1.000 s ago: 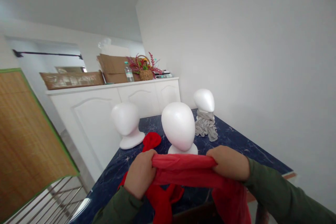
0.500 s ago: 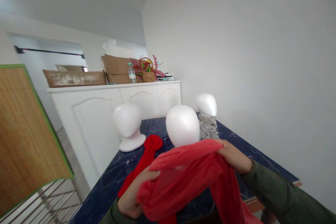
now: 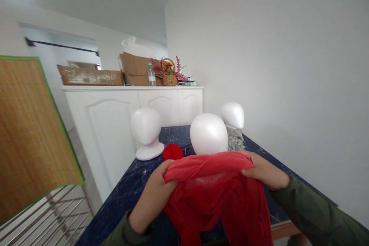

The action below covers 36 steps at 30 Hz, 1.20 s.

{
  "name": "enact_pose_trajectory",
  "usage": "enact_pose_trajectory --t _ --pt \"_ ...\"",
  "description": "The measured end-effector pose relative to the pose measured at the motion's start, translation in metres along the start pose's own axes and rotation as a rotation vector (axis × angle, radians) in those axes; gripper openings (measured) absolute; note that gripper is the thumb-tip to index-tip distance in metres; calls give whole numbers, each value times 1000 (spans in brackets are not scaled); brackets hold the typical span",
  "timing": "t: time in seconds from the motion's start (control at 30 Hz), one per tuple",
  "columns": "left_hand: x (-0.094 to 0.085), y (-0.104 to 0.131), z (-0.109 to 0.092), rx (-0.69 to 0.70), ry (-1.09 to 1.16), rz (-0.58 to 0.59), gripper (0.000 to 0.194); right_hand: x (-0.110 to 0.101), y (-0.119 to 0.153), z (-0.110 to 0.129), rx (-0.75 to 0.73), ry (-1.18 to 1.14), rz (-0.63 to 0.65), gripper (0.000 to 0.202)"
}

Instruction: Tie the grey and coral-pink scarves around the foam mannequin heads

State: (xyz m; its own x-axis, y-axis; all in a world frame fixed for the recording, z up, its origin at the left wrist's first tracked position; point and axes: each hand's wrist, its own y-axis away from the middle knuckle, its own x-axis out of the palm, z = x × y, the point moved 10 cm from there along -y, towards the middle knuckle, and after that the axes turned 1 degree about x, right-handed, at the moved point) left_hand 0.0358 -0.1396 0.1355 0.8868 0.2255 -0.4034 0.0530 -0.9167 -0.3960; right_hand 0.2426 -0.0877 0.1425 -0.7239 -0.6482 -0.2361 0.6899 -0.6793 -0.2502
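A thin red scarf [image 3: 207, 188] is stretched between my two hands, its upper part gathered into folds and its lower part hanging toward the table's front edge. My left hand [image 3: 157, 190] is closed on the scarf's left side. On the right side, my right hand [image 3: 263, 171] grips the gathered cloth, thumb in front. Just behind the scarf stands a white mannequin head [image 3: 209, 134], its lower part hidden by the cloth. Farther left is a bare white mannequin head [image 3: 146, 128] on its round base. Between these two lies a rolled bright red cloth [image 3: 172, 152], partly hidden.
A third mannequin head [image 3: 233, 115] with a grey scarf [image 3: 235, 139] round its neck stands at the back right of the dark blue marbled table [image 3: 123, 186]. Behind is a white cabinet [image 3: 112, 123] bearing cardboard boxes, a bottle and a flower basket. A metal rack [image 3: 62, 207] stands left.
My left hand has risen and turned, lifting the scarf's left side, so its upper edge is now nearly level. The view has shifted slightly, and the scarf now covers more of the bright red cloth.
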Motion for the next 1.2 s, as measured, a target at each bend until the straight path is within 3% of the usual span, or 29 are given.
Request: enact_pose_trajectory --t 0.1,0.2,0.33,0.47,0.63,0.8,0.9,1.03,1.13,1.2 --pt "-9 -1 2 35 -270 -50 21 7 0 2 34 -32 41 43" --pt "-13 -1 2 86 -490 -86 25 -5 1 -4 94 -92 -103 31" --pt "-3 -2 5 62 -448 14 28 -16 0 -2 90 -121 -222 24" --pt "4 -2 2 18 -280 103 18 -28 -3 12 60 183 -246 27" --pt "-8 -5 3 18 -427 64 18 -53 -2 28 65 727 -325 31" --pt "-5 -8 -7 156 -663 136 28 -48 -2 28 81 875 -125 24" --pt "-3 -11 -12 179 -768 162 23 -53 0 37 21 795 -196 26" --pt "0 -13 -17 154 -739 215 19 -67 3 34 4 401 -323 33" --pt "2 -14 -18 47 -636 232 27 -80 6 26 8 105 -431 39" --pt "11 -13 -24 11 -459 263 28 -78 6 23 8 -20 -418 37"
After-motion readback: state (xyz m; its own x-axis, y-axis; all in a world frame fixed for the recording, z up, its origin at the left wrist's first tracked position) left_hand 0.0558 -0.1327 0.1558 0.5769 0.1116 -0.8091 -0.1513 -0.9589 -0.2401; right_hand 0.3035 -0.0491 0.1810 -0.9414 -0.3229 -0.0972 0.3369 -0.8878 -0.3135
